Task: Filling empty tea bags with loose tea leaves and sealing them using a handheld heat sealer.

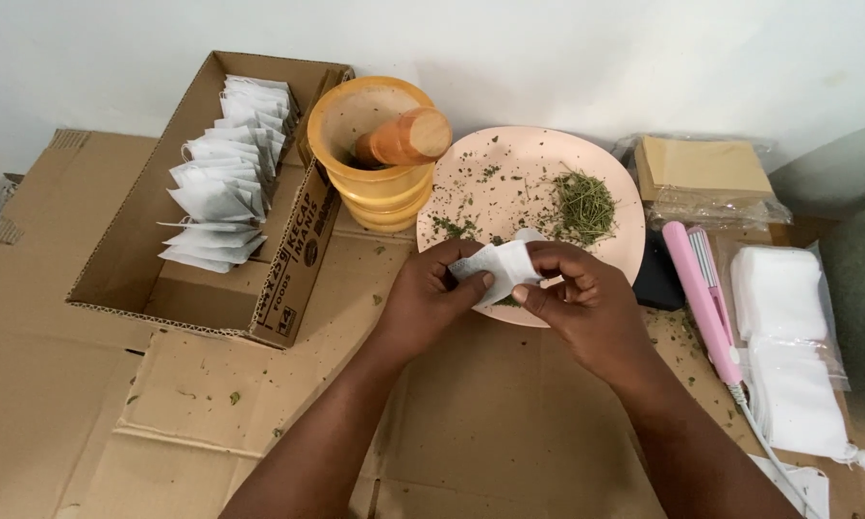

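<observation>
My left hand (431, 293) and my right hand (584, 300) both pinch a small white paper sachet (499, 266) at the near rim of a pale pink plate (538, 154). A heap of dried green herbs (583, 205) lies on the plate's right side, with loose crumbs scattered over the rest. Behind the plate on the left stands a yellow wooden mortar (375, 183) with a wooden pestle (406, 137) leaning in it.
An open cardboard box (288, 279) on the left holds several filled white sachets (223, 173). On the right lie a pink heat sealer (702, 298) with its cord, a bag of white empty sachets (783, 346) and a bag of brown envelopes (702, 171). Flattened cardboard (490, 423) covers the surface.
</observation>
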